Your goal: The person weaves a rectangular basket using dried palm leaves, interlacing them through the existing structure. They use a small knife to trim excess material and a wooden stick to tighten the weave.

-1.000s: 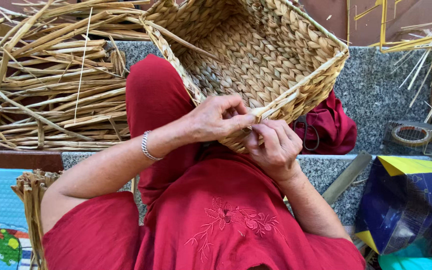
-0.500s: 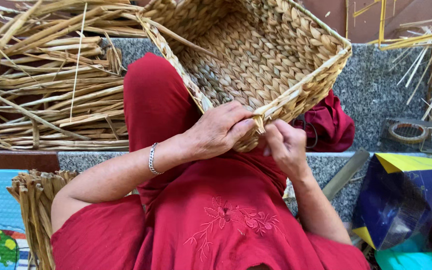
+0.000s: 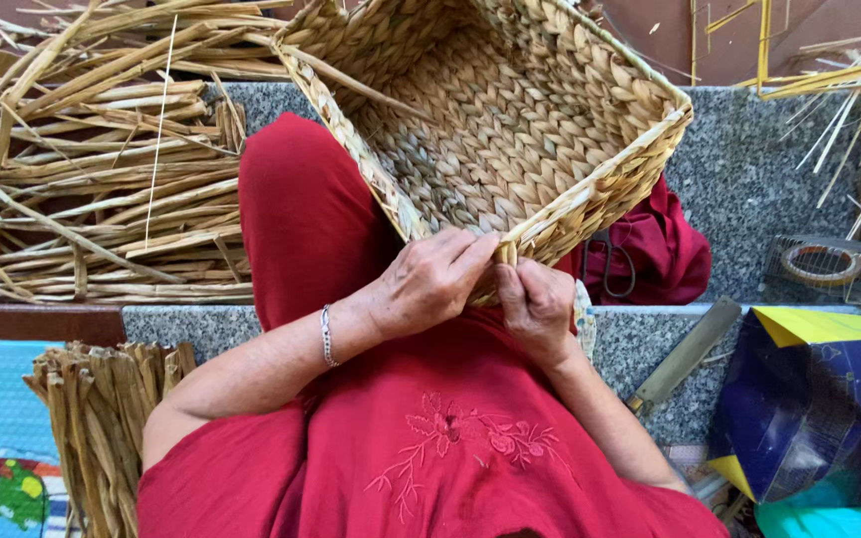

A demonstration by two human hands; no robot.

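A square woven straw basket (image 3: 590, 130) rests tilted on my lap, its opening facing up toward the camera. My left hand (image 3: 430, 279) grips the near corner of the rim, fingers curled over the weave. My right hand (image 3: 535, 304) pinches a straw strand at that same corner, right beside the left fingertips. I wear red clothing, and a thin bracelet (image 3: 327, 335) circles my left wrist. The strand's free end is hidden between my fingers.
A big heap of loose dried straw (image 3: 92, 169) lies at the left on a granite step (image 3: 749, 179). A cut straw bundle (image 3: 102, 418) stands at lower left. A tape roll (image 3: 819, 264), a blue and yellow bag (image 3: 809, 399) and a long tool (image 3: 685, 354) sit at right.
The basket corner has shifted slightly left and both hands have closed in tighter on the rim; my right hand has turned, bringing its fingertips up against the left ones.
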